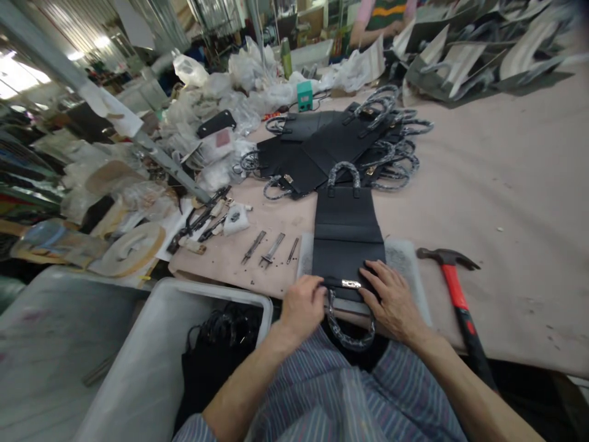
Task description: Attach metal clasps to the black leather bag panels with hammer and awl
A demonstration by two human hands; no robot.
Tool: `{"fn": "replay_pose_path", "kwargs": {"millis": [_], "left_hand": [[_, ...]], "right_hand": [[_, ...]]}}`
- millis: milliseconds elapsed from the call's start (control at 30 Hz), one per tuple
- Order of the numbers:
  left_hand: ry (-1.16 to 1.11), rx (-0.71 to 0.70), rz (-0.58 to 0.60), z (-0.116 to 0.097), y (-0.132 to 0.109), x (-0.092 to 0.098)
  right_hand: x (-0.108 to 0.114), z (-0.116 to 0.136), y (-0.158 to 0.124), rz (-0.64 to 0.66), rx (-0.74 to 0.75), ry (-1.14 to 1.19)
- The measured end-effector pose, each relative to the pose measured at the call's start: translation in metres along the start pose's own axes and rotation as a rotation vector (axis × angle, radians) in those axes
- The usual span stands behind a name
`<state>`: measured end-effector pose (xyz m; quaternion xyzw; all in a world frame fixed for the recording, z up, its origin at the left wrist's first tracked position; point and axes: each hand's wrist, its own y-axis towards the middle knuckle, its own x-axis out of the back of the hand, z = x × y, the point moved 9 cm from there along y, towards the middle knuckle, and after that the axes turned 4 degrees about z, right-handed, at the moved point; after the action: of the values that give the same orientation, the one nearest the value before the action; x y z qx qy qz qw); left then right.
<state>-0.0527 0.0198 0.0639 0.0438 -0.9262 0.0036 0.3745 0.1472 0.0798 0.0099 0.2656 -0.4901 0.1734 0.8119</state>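
Note:
A black bag panel (348, 248) lies flat in front of me, partly over a pale slab (405, 261). Each end carries a grey-speckled wrapped handle; the near handle (350, 341) hangs past the table edge over my lap. A small gold metal clasp (351, 283) sits near the panel's lower end. On the panel's left edge, beside the clasp, my left hand (301, 307) pinches with thumb and fingers. My right hand (391, 298) rests on the right side of the panel, fingers spread, its thumb close to the clasp.
A red-handled claw hammer (455, 288) lies at right. Metal punches (273, 248) lie left of the slab. Beyond is a pile of black bag panels (317, 150). Plastic bins (161, 307), one holding black bags, stand at lower left. A person (384, 21) is across the table.

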Motion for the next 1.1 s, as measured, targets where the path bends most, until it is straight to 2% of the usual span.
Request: {"fn": "replay_pose_path", "kwargs": {"millis": [67, 100, 167, 233, 333, 433, 567, 700, 800, 867, 1000, 1100], "left_hand": [[0.157, 0.108, -0.151, 0.042, 0.019, 0.045], [0.252, 0.174, -0.183, 0.063, 0.029, 0.063], [0.387, 0.298, -0.182, 0.101, 0.047, 0.09], [0.442, 0.364, -0.134, 0.129, 0.064, 0.103], [0.309, 0.351, -0.091, 0.154, 0.086, 0.099], [0.049, 0.325, -0.103, 0.17, 0.107, 0.086], [-0.124, 0.318, -0.015, 0.186, 0.135, 0.069], [-0.266, 0.352, 0.088, 0.194, 0.139, 0.071], [-0.33, 0.396, 0.146, 0.191, 0.121, 0.073], [-0.438, 0.388, 0.149, 0.178, 0.105, 0.067], [-0.771, 0.252, -0.012, 0.136, 0.074, 0.043], [-0.791, 0.149, -0.14, 0.109, 0.054, 0.022]], "right_hand": [[0.002, 0.0, 0.002, 0.001, 0.006, 0.001], [0.003, -0.001, 0.002, 0.001, 0.006, -0.002], [0.003, -0.001, 0.002, -0.003, 0.005, -0.008], [0.002, 0.0, 0.002, -0.007, 0.001, -0.01], [0.003, 0.001, 0.002, -0.006, -0.02, -0.001], [0.007, 0.003, 0.004, 0.005, -0.037, 0.012], [0.01, 0.004, 0.006, 0.025, -0.06, 0.032], [0.01, 0.002, 0.006, 0.037, -0.078, 0.042], [0.01, 0.001, 0.006, 0.034, -0.082, 0.049], [0.009, 0.0, 0.006, 0.03, -0.088, 0.056], [0.01, 0.0, 0.007, 0.033, -0.096, 0.063], [0.01, 0.001, 0.008, 0.043, -0.098, 0.062]]}}
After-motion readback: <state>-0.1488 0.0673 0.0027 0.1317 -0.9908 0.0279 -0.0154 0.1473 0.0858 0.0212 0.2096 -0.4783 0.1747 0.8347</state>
